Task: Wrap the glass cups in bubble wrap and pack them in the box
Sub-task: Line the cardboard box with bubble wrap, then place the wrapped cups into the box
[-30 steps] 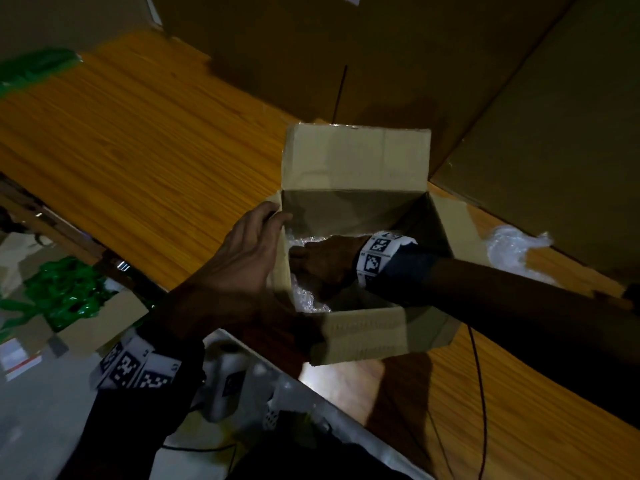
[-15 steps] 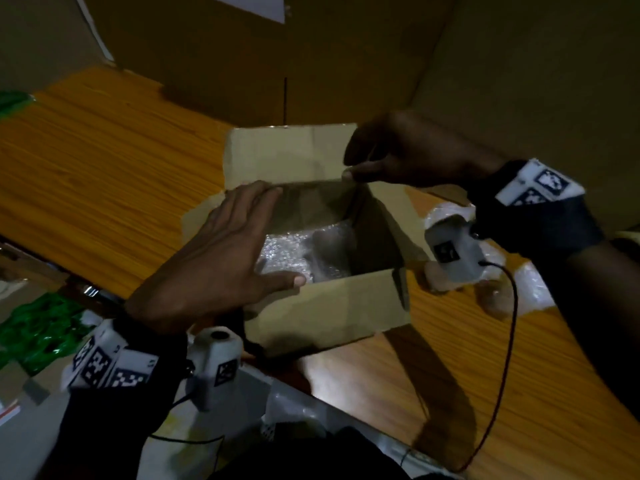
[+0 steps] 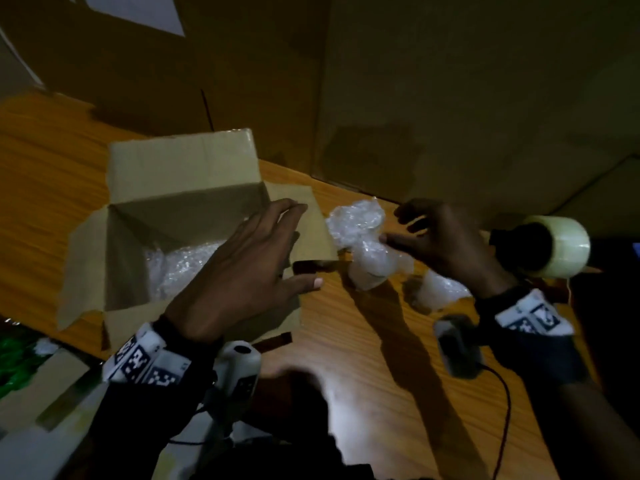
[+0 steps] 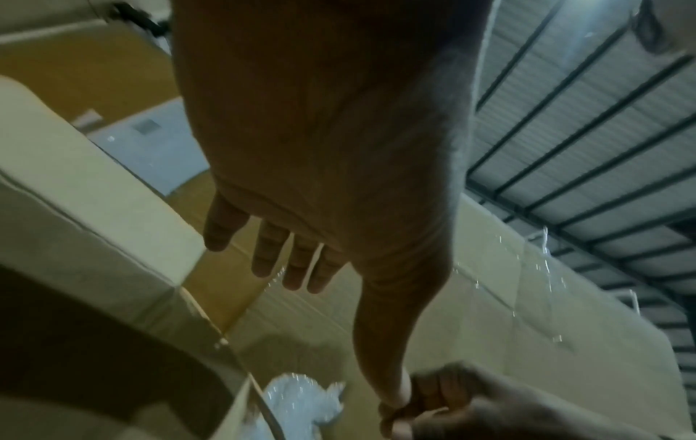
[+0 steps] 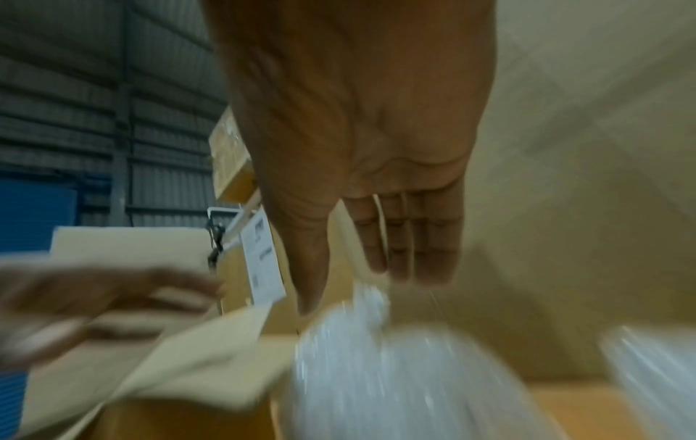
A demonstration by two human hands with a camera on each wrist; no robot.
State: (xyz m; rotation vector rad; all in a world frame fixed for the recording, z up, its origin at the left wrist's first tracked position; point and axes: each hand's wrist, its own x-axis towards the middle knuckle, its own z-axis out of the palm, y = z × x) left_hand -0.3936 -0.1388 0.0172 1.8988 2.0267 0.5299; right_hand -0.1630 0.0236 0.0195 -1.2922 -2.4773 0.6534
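An open cardboard box (image 3: 180, 174) stands on the wooden table with bubble wrap (image 3: 180, 265) lying in its bottom. My left hand (image 3: 284, 247) hovers over the box's right side, fingers straight and spread, holding nothing; the left wrist view shows the same flat palm (image 4: 293, 262). Just right of the box lies a bubble-wrapped cup (image 3: 363, 244). My right hand (image 3: 398, 228) reaches onto it from the right, thumb tip touching the wrap and fingers loosely extended above it. In the blurred right wrist view this bundle (image 5: 376, 372) is under the fingers (image 5: 395, 253). A second wrapped cup (image 3: 440, 289) lies below my right hand.
A roll of clear packing tape (image 3: 554, 247) sits at the right edge of the table. Large cardboard sheets (image 3: 450, 98) stand along the back. Green plastic (image 3: 14, 362) and another carton (image 3: 52, 386) are below the table's near left edge.
My right hand left the box's rear flap and came down onto the wrapped cup right of the box. My left hand moved from the box's left wall across to its right side.
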